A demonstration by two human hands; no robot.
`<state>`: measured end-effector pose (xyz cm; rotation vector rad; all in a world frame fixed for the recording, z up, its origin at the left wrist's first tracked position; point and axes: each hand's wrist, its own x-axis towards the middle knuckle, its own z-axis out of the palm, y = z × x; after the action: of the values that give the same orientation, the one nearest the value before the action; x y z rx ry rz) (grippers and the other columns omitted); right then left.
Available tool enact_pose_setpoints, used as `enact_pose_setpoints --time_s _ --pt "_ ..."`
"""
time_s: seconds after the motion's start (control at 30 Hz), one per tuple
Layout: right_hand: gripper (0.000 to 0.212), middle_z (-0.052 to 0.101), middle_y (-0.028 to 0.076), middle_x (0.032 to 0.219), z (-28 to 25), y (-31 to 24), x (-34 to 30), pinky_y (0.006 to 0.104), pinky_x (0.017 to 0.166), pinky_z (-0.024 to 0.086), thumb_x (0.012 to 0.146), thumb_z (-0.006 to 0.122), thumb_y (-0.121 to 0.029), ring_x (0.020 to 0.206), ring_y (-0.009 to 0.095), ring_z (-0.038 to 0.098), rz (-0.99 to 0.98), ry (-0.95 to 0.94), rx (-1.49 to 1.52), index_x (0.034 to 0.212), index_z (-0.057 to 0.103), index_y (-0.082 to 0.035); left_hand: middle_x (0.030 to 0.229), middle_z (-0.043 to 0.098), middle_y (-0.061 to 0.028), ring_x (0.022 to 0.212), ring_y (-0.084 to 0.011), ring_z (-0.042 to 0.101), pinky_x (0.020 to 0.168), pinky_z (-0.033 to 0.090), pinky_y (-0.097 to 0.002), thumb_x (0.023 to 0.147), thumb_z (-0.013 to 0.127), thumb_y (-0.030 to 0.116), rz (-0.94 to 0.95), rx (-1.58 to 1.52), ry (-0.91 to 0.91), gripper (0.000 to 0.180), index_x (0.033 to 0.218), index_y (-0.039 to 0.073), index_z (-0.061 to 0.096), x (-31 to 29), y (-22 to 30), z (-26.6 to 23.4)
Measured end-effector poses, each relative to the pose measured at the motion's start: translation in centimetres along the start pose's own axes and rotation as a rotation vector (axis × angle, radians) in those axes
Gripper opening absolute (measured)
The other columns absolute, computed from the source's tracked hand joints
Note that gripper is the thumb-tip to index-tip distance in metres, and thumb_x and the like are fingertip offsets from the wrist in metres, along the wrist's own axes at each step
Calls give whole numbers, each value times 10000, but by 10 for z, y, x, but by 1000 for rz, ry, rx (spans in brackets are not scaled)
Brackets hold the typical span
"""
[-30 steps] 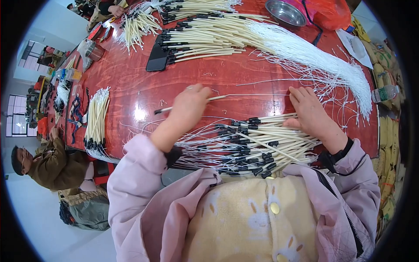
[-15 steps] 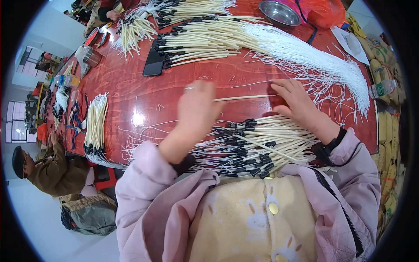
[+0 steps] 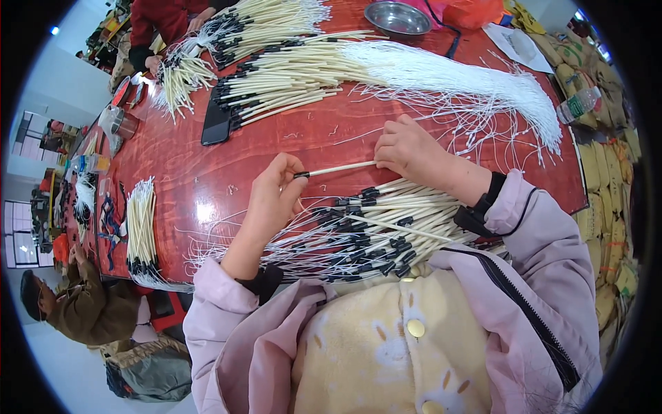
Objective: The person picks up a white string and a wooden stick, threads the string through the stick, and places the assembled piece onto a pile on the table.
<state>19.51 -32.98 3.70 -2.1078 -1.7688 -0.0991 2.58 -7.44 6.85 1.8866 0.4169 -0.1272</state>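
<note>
A thin cream stick (image 3: 341, 168) with a black end piece is stretched between my hands above the red table (image 3: 269, 160). My left hand (image 3: 269, 200) pinches it by the black end. Its other end sits in the fingers of my right hand (image 3: 414, 153), whose grip hides the tip. Just below my hands, close to my body, lies a loose pile of similar sticks (image 3: 407, 221) with black ends and white strings (image 3: 296, 248) trailing left. Beyond my hands rests a long bundle of sticks (image 3: 303, 76), its white strings (image 3: 469, 79) fanning out to the right.
A black phone (image 3: 216, 124) lies beside the far bundle, with a metal bowl (image 3: 398, 18) farther back. At left stands another stick bundle (image 3: 141, 221). One person (image 3: 86, 297) sits on the left; another person's sleeve (image 3: 155, 24) shows at the far edge. Sacks (image 3: 607, 200) line the right.
My left hand has closed on the stick's black end, and my right hand's spread fingers have closed on its other end. The view has shifted slightly.
</note>
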Motion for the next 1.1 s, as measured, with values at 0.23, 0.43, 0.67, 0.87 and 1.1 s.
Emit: enact_pose_setpoints --time_s 0.23,0.43,0.67,0.87,1.1 --pt "100 687 -12 893 -63 -15 -23 411 864 421 782 784 -169 927 225 560 -54 82 35 829 723 -105 718 613 -24 628 -82 550 569 446 -271 926 652 58 108 340 136 80 921 -21 644 -54 -37 -96" --pt "241 703 -8 953 -103 -38 -81 417 887 420 788 807 -305 948 273 546 18 -92 190 833 704 -92 756 640 -99 722 -222 597 760 497 -346 857 701 104 -4 827 221 163 930 -37 670 -101 -88 -171" --pt "514 640 96 1239 -92 -36 -92 445 966 412 842 753 -455 1052 323 522 154 -67 144 1168 681 -65 1070 676 -196 1019 -407 640 893 513 -448 817 775 189 322 718 216 339 1087 3 689 -1 -10 -50" --pt "566 602 122 1315 -74 -18 -69 460 1013 405 871 733 -415 1135 332 517 161 -53 128 1287 629 -47 1001 624 -194 954 -393 635 829 519 -501 874 714 170 525 838 189 202 978 21 628 83 1 40" --pt "508 595 137 1346 -63 8 -72 442 1064 401 893 727 -298 1210 333 515 282 -42 135 1312 619 -30 958 616 -208 918 -439 610 760 488 -518 939 597 73 569 785 54 64 938 21 559 61 -18 35"
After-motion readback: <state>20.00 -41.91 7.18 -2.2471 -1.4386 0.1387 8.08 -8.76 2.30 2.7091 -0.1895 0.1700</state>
